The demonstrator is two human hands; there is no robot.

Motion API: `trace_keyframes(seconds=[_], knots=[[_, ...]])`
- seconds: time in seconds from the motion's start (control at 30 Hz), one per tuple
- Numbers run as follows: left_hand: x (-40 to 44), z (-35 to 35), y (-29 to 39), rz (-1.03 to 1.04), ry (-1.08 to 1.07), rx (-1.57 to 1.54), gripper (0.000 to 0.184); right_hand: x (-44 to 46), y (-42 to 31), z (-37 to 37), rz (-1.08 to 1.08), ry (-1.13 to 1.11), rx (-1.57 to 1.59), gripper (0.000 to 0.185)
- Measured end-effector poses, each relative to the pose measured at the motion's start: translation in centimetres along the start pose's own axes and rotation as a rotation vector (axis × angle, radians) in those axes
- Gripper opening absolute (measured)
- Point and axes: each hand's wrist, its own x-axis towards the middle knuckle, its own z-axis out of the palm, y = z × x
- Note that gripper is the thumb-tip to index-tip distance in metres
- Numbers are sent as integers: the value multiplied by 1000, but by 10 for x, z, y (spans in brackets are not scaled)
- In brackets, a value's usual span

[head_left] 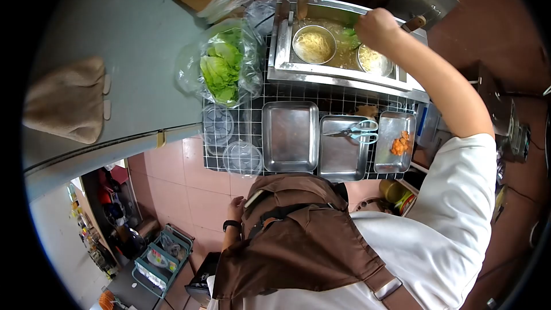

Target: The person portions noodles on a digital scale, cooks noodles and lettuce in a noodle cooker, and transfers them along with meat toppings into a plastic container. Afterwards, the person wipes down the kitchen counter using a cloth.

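My right hand [377,30] is closed above the metal cooker [338,74], near some green leaves [350,37] in the liquid; what its fingers hold is too small to name. Two round strainers sit in the cooker: the left one [314,45] holds noodles, and the right one [376,62], also with noodles, lies partly under my wrist. Low beside the brown apron [287,252] hangs my left hand [236,208], with a dark band at the wrist. Its fingers are small and partly hidden by the apron edge.
Lettuce [221,69] fills a plastic bag left of the cooker. Metal trays [290,138] stand in front; scissors [356,132] rest across one, and orange food [400,143] lies in another. Clear lids [243,158] and a brown cloth [69,100] are further left.
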Motion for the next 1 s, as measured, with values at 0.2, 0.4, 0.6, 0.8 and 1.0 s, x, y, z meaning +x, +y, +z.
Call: trace_keyframes(seconds=[0.2, 0.4, 0.6, 0.8, 1.0], knots=[[-12, 2, -3, -62, 4, -44, 38, -3, 11, 43, 103, 283, 120, 13], [-7, -4, 13, -82, -31, -45, 40, -63, 55, 50, 272, 433, 467, 14], [8, -13, 35, -31, 21, -99, 36, -126, 67, 61, 395, 707, 679, 21], [41, -17, 70, -85, 156, -644, 36, -171, 55, 66, 606, 750, 1063, 23], [65, -21, 100, -134, 183, -650, 39, -140, 2, 122, 596, 768, 1258, 24]])
